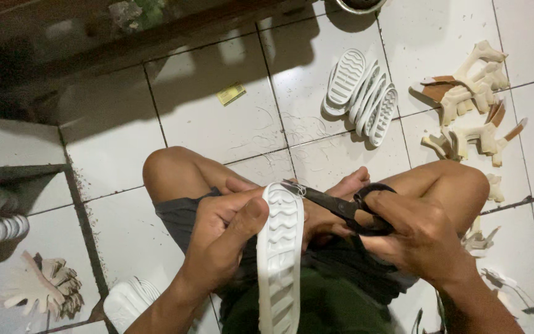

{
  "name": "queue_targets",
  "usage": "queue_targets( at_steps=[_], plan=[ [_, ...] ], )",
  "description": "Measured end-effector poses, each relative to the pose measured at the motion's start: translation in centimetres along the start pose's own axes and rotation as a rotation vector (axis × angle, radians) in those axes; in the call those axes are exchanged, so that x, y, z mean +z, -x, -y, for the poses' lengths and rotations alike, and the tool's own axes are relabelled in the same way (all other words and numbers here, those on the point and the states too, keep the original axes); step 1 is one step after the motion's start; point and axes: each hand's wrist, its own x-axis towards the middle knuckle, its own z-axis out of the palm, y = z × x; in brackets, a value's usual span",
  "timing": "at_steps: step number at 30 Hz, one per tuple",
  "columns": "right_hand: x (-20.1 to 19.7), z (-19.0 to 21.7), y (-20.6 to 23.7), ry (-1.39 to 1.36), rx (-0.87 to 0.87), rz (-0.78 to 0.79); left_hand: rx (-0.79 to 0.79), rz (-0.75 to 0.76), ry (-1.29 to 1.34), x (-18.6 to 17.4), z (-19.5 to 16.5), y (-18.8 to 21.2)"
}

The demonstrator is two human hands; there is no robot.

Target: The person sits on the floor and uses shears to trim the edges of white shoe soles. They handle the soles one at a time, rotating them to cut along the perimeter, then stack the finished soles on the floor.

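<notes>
My left hand (227, 232) grips a white rubber shoe sole (279, 260), tread side up, with the thumb pressed on its edge. In my right hand (421, 238) are black scissors (341, 207), fingers through the handles. The blade tips touch the sole's far rim near the toe. I sit cross-legged on a white tiled floor (217, 124), and the sole lies over my lap.
A fanned stack of white soles (360, 93) lies ahead on the tiles. Beige cut shoe-upper pieces (471, 99) are piled at the right, more pieces (44, 287) at the lower left. Another white sole (128, 300) lies by my left knee. A small yellow tag (230, 93) lies further off.
</notes>
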Motion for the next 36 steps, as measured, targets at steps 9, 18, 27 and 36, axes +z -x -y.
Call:
queue_targets(
  at_steps=[9, 18, 27, 36],
  plan=[
    [-0.4, -0.5, -0.6, 0.045, -0.004, 0.032, 0.006, 0.009, -0.154, -0.2, 0.2, -0.7],
    [-0.4, -0.8, -0.8, 0.052, 0.048, 0.087, -0.089, 0.087, -0.134, -0.2, -0.7, -1.4],
    [-0.5, -1.3, -0.7, -0.072, 0.085, 0.167, -0.134, 0.220, 0.001, -0.1, -0.6, -2.7],
    [0.1, -0.2, 0.5, 0.182, -0.056, -0.057, -0.378, -0.197, 0.340, 2.0, -0.3, -2.6]
  ],
)
